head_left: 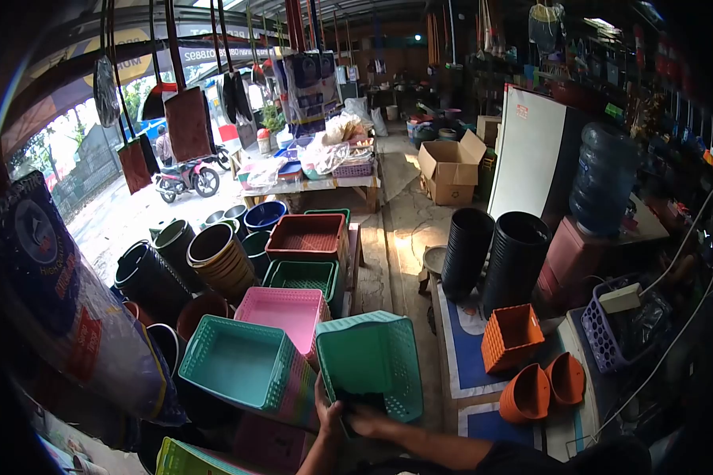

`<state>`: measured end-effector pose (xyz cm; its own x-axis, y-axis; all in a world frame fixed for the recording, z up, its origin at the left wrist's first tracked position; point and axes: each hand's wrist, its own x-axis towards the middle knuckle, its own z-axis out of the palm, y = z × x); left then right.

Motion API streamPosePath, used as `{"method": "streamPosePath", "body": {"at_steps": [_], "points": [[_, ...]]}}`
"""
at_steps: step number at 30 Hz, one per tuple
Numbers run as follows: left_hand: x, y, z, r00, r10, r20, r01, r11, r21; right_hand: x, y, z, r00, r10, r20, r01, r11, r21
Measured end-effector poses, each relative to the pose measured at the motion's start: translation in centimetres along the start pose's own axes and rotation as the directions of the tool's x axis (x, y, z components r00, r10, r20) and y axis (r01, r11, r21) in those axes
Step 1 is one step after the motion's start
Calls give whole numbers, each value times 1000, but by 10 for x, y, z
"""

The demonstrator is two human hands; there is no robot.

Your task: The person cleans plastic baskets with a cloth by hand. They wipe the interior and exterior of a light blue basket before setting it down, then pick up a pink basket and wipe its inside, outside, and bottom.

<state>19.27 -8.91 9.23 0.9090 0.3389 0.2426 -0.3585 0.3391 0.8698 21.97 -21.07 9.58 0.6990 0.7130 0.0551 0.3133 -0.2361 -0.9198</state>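
Observation:
A teal-green plastic basket (368, 356) is tilted on edge in front of me, its open side turned toward me. My left hand (327, 412) grips its near lower-left rim. My right hand (366, 421) holds the near bottom edge beside it. Just left of it sits a stack of baskets topped by a turquoise basket (238, 360), with a pink basket (285, 310) behind.
Stacked tubs and pots (214, 257) stand at the left, red and green crates (307, 237) beyond. Black pot stacks (495, 253), an orange basket (511, 336) and orange pots (543, 392) lie right. A large printed sack (63, 317) hangs at far left.

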Motion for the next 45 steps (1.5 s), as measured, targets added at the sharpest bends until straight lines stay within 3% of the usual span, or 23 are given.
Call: {"method": "streamPosePath", "body": {"at_steps": [1, 2, 3, 5, 7, 11, 16, 19, 21, 24, 27, 28, 29, 31, 33, 34, 35, 36, 37, 39, 40, 44, 45], "points": [[-5, -5, -5, 1000, 14, 3, -14, 1000, 2, 1, -11, -3, 1000, -13, -1, 13, 1000, -5], [-8, -10, -7, 1000, -3, -13, 3, 1000, 15, -1, -31, -9, 947, 320, 26, -309, 885, 349], [-9, -13, -3, 999, -18, -32, 19, 1000, 24, -1, -43, -14, 792, 586, 170, -547, 557, 625], [-15, -20, 4, 998, 11, -64, -12, 1000, -13, 0, -24, 1, 792, 574, 206, -542, 507, 670], [-24, -4, 17, 992, -101, -76, 97, 994, -53, 2, -29, 11, 822, 553, 134, -384, 366, 847], [-24, -24, -2, 997, -23, 78, 10, 987, 162, 12, -26, 8, 835, 548, 52, -220, 247, 944], [-30, -77, -54, 979, -25, 204, -48, 938, 344, 26, -31, -7, 811, 578, -91, -91, 279, 956], [-47, -49, -39, 963, -188, 191, 115, 934, 338, 39, -22, -24, 823, 554, -127, -26, 260, 965], [-46, -48, -38, 973, -154, 170, 100, 951, 291, 29, -51, -48, 857, 516, 0, -80, 134, 988], [-39, -63, -61, 987, -132, 92, 58, 826, 561, 15, -74, -63, 813, 579, -57, -84, 213, 973], [-35, -20, -37, 984, -178, -2, 139, 764, 630, 1, -55, -70, 777, 567, -274, 98, 321, 942], [-33, -8, -30, 985, -174, -1, 140, 790, 597, -4, -48, -74, 738, 286, -611, 186, 784, 592], [-32, -14, -36, 981, -196, -11, 164, 789, 592, -6, -39, -79, 682, -133, -719, 231, 972, 40], [-28, -36, -51, 940, -340, 14, 308, 868, 389, 4, -3, -98, 678, -455, -578, 245, 880, -407], [-28, -19, -37, 917, -397, 41, 383, 903, 196, 6, -98, -123, 613, -686, -391, 353, 681, -641], [-25, -7, -29, 899, -430, 79, 432, 902, -1, 10, -103, -131, 620, -679, -394, 347, 687, -639], [-22, 8, -21, 898, -433, 78, 435, 900, -4, 15, -103, -139, 826, -561, -57, 320, 549, -772], [-19, 24, -12, 886, -445, 127, 456, 887, -69, 17, -100, -143, 920, -303, 251, 357, 377, -854], [-20, 35, -7, 873, -455, 176, 479, 868, -128, 20, -81, -142, 920, -299, 251, 357, 380, -854], [-19, 38, -5, 871, -459, 174, 480, 871, -103, 37, -37, -140, 729, -507, 460, 437, -173, -883], [-21, 33, -9, 848, -504, 164, 524, 843, -117, 42, -37, -141, 726, -489, 484, 362, -327, -873], [-28, 29, -19, 806, -582, 110, 590, 776, -222, 62, -46, -142, 710, -485, 511, 435, -270, -859], [-30, 34, -16, 807, -582, 103, 588, 775, -229, 64, -47, -139, 747, -437, 501, 509, -109, -854]]}}
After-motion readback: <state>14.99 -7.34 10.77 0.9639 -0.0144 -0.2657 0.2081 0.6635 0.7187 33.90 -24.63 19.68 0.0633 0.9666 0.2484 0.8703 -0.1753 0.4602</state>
